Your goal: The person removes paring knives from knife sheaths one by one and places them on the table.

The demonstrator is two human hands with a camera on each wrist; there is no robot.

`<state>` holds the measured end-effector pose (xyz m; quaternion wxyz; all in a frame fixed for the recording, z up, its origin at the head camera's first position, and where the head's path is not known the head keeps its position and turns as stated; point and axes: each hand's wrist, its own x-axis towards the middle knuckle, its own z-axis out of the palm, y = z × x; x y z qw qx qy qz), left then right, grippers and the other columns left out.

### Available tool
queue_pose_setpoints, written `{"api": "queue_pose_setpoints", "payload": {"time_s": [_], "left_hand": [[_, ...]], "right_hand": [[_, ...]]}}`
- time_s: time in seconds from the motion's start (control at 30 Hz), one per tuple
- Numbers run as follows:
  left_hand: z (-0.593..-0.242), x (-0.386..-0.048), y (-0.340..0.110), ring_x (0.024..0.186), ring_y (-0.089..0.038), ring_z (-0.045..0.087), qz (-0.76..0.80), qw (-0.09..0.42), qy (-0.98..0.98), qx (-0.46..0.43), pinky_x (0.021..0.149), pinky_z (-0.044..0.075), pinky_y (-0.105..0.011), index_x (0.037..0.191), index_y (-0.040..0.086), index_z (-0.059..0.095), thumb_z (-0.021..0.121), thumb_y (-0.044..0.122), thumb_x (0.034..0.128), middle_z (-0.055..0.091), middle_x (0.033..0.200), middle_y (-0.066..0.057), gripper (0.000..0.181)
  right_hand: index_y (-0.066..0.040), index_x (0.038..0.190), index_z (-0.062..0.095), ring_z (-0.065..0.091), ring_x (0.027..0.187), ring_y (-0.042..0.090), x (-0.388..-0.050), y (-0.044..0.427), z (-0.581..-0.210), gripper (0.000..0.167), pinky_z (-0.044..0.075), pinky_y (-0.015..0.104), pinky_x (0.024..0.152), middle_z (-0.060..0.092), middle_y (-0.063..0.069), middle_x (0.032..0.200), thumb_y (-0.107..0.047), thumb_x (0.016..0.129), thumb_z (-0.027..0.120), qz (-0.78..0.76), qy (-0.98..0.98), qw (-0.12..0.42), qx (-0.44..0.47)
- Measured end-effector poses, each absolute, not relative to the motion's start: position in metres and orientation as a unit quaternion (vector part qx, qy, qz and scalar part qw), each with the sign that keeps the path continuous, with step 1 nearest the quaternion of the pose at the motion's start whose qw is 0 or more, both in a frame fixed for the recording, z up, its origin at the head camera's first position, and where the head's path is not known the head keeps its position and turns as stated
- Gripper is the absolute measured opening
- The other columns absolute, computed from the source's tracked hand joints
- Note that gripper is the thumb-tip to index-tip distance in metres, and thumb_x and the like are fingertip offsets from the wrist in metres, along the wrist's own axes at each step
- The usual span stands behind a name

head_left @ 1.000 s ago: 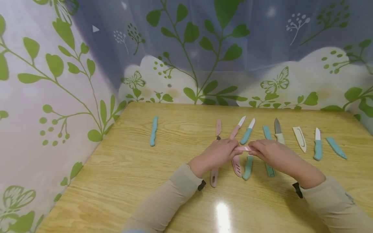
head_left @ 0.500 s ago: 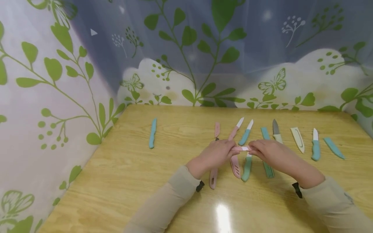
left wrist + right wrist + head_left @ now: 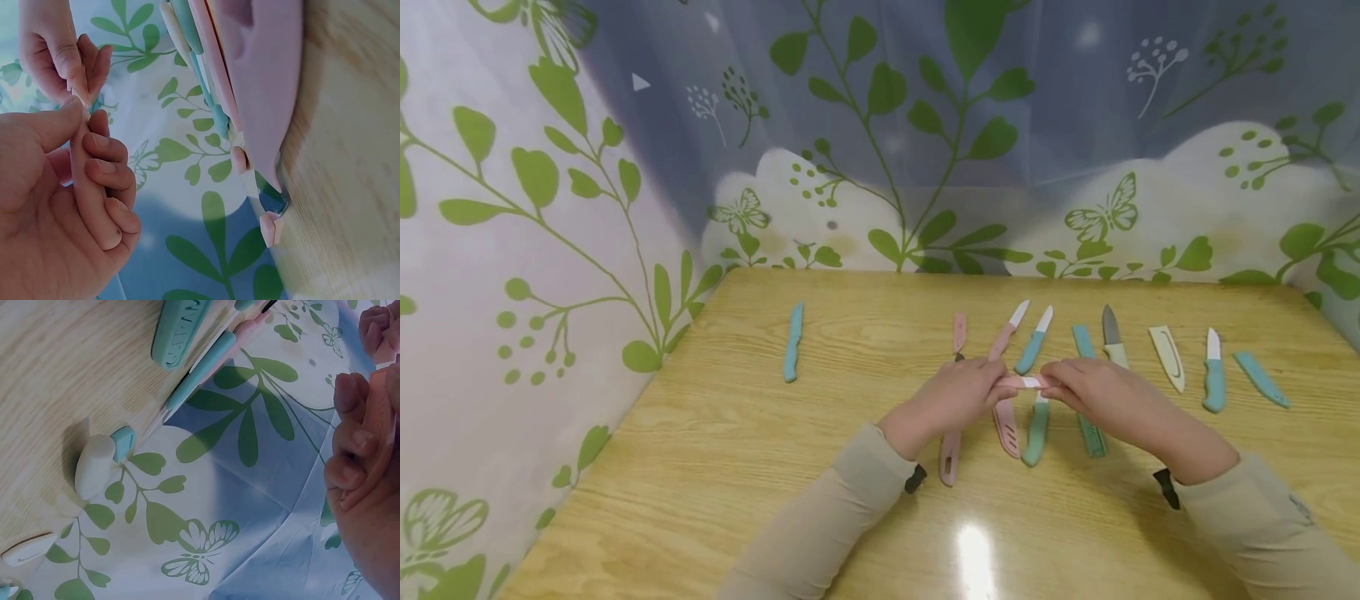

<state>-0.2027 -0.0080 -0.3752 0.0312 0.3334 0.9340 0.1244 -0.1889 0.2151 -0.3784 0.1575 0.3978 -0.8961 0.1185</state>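
Note:
In the head view my left hand [image 3: 947, 398] and right hand [image 3: 1112, 402] meet over the middle of the table. The left grips the pink handle [image 3: 90, 194] of a small knife, fingers curled round it in the left wrist view. A short stretch of its white blade [image 3: 1030, 382] shows between the hands. My right hand holds a pink sheath [image 3: 378, 419], which covers the rest of the blade. Beneath the hands lie a pink slotted sheath [image 3: 1007, 429], a green-handled knife [image 3: 1036, 433] and a pink peeler-like tool [image 3: 951, 458], partly hidden.
A blue folded-looking knife [image 3: 793, 343] lies alone at the left of the wooden table [image 3: 715, 467]. Behind the hands are a pink knife [image 3: 1003, 337] and a blue knife [image 3: 1033, 350]. Rightward lie a green sheath [image 3: 1092, 433], grey-bladed knife [image 3: 1111, 325], cream sheath [image 3: 1167, 358], blue knife [image 3: 1214, 383] and blue sheath [image 3: 1262, 381].
Slightly more of the white blade shows between the hands than a second ago. Both hands keep their grips in nearly the same place; the head view has shifted slightly.

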Motion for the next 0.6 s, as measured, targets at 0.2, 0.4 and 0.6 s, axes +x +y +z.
{"api": "queue_pose_setpoints", "payload": {"time_s": [0.2,0.4,0.6], "left_hand": [[-0.3746,-0.2026,-0.0082,0.099,-0.012,0.064,0.130,0.031,0.935,0.329,0.089,0.049,-0.031,0.112,0.015,0.060,0.040,0.040,0.1020,0.067,0.109,0.003,0.034],[-0.3751,-0.2029,-0.0079,0.098,-0.012,0.064,0.137,0.033,0.937,0.319,0.090,0.049,-0.030,0.110,0.016,0.061,0.041,0.040,0.1018,0.067,0.107,0.003,0.032],[-0.3745,-0.2033,-0.0076,0.094,-0.011,0.064,0.139,0.033,0.935,0.325,0.087,0.049,-0.030,0.107,0.015,0.060,0.040,0.040,0.1022,0.067,0.105,0.003,0.032]], "right_hand": [[-0.008,0.101,0.064,0.060,0.072,0.009,-0.1874,0.2152,-0.3768,0.013,0.051,0.028,0.064,0.066,-0.001,0.087,-0.013,0.090,0.068,0.117,-0.902,0.144,0.389],[-0.008,0.102,0.064,0.060,0.074,0.011,-0.1867,0.2149,-0.3765,0.014,0.051,0.029,0.065,0.066,-0.001,0.089,-0.013,0.089,0.069,0.115,-0.904,0.139,0.387],[-0.008,0.102,0.064,0.060,0.073,0.010,-0.1866,0.2162,-0.3752,0.014,0.051,0.029,0.064,0.065,-0.002,0.089,-0.014,0.090,0.068,0.114,-0.907,0.134,0.381]]}}
